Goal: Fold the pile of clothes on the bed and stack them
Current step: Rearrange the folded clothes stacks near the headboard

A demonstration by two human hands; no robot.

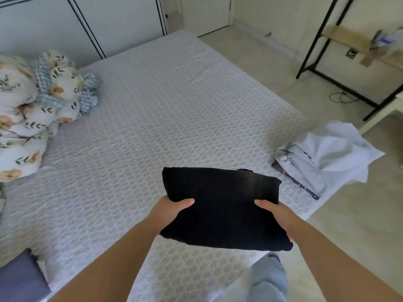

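Note:
A folded black garment point(222, 205) is held just above the bed's near edge. My left hand point(172, 212) grips its left side, thumb on top and fingers hidden underneath. My right hand point(275, 214) grips its right side the same way. To the right, at the bed's corner, lies a stack of folded clothes point(322, 158), a white piece on top with a dark purple patterned piece showing at the bottom. The bed point(141, 118) has a pale patterned cover.
A bundled floral quilt point(32, 110) sits at the bed's left side. A blue-grey cloth point(19, 280) shows at the lower left corner. A black-framed shelf point(340, 51) stands on the floor at right, with a cable on the floor nearby. My jeans leg point(268, 280) is beside the bed.

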